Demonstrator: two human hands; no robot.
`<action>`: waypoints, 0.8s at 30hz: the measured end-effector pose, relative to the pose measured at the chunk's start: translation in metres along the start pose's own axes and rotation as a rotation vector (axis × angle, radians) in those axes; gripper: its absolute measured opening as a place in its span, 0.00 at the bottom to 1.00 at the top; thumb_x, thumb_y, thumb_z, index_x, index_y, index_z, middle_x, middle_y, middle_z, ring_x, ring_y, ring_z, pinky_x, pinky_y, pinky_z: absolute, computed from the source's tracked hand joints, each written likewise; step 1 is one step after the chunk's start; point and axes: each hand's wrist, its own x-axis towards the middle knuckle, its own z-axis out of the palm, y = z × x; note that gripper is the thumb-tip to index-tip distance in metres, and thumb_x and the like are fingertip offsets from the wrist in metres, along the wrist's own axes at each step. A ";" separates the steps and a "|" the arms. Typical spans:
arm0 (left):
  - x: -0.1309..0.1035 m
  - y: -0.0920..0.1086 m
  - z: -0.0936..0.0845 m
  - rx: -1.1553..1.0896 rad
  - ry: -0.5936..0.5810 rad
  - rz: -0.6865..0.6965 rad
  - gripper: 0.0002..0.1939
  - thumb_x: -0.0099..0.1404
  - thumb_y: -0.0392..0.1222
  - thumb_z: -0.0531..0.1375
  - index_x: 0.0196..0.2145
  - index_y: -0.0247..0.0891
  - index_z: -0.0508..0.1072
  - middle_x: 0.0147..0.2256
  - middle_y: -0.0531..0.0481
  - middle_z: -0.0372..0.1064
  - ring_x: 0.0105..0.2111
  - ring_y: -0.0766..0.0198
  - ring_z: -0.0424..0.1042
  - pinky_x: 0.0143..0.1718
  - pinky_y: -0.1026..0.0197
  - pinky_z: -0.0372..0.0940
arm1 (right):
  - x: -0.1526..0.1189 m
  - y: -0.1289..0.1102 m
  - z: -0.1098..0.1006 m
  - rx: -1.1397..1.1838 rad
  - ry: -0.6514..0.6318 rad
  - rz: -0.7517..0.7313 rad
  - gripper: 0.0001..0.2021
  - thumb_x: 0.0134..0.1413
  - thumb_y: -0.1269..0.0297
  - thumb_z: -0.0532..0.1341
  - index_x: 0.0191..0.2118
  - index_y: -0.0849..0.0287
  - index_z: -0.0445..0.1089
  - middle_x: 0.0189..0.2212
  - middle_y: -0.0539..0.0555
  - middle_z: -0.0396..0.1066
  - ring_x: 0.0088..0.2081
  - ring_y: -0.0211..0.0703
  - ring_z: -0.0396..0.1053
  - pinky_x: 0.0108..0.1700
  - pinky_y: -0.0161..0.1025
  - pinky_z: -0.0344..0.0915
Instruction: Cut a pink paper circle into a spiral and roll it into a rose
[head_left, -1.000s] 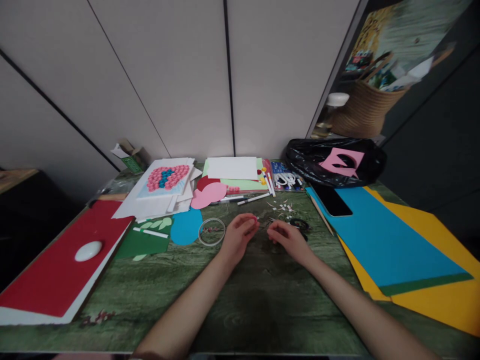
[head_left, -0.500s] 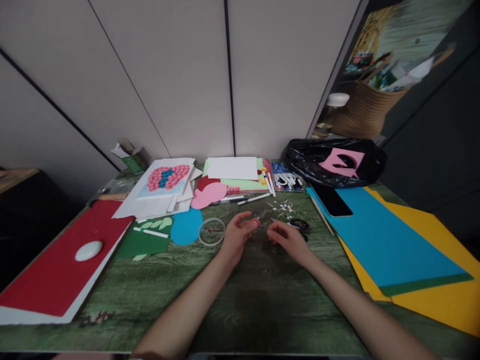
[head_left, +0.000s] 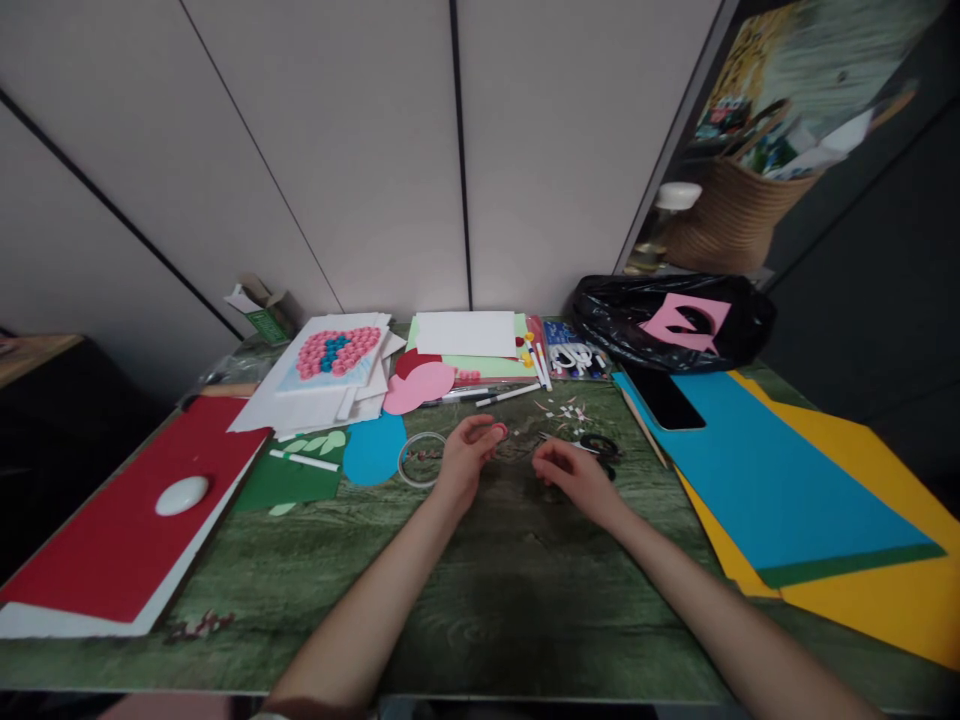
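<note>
In the head view, the left hand (head_left: 466, 464) has drawn slightly away from the right hand (head_left: 568, 474) within the last 1 second, taking a small round pink piece (head_left: 500, 430) with it. That piece, mostly hidden by the fingers before, now shows plainly at their tips. The right hand has hardly shifted, so the gap between the 2 hands is wider; I judge that the left hand alone has charge of the piece at this moment.

The left hand pinches the piece at its fingertips. The right hand is loosely curled over the worktop (head_left: 517, 600), and I cannot tell whether its fingers grip anything (a thin metal tip shows just past them, seemingly part of the black-handled scissors (head_left: 600, 446) beside that hand).

The piece is above the worktop, near the small paper scraps (head_left: 570, 411). It looks reddish pink and compact, like a disc or coil; finer detail is too small to make out. Its colour is close to that of the pink rosettes (head_left: 309, 357) on the white sheet.
</note>
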 end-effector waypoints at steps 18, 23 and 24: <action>0.027 0.084 0.027 0.344 -0.021 0.287 0.10 0.48 0.33 0.66 0.31 0.37 0.74 0.30 0.47 0.72 0.33 0.60 0.70 0.39 0.60 0.62 | 0.001 -0.001 -0.008 0.010 0.034 -0.027 0.08 0.53 0.58 0.57 0.29 0.57 0.65 0.22 0.47 0.65 0.26 0.38 0.63 0.30 0.36 0.59; -0.116 0.081 0.017 0.328 -0.844 -0.055 0.16 0.56 0.56 0.59 0.29 0.42 0.76 0.22 0.47 0.70 0.20 0.62 0.68 0.23 0.61 0.63 | 0.000 0.004 0.002 -0.007 -0.008 -0.035 0.07 0.51 0.61 0.58 0.28 0.57 0.66 0.22 0.47 0.65 0.26 0.38 0.62 0.30 0.36 0.59; -0.138 0.081 0.011 0.345 -1.038 -0.045 0.20 0.54 0.63 0.57 0.28 0.45 0.76 0.21 0.48 0.70 0.19 0.62 0.68 0.22 0.60 0.64 | 0.000 0.005 0.003 -0.013 -0.013 -0.036 0.06 0.51 0.61 0.58 0.27 0.57 0.66 0.22 0.47 0.65 0.25 0.38 0.62 0.30 0.35 0.58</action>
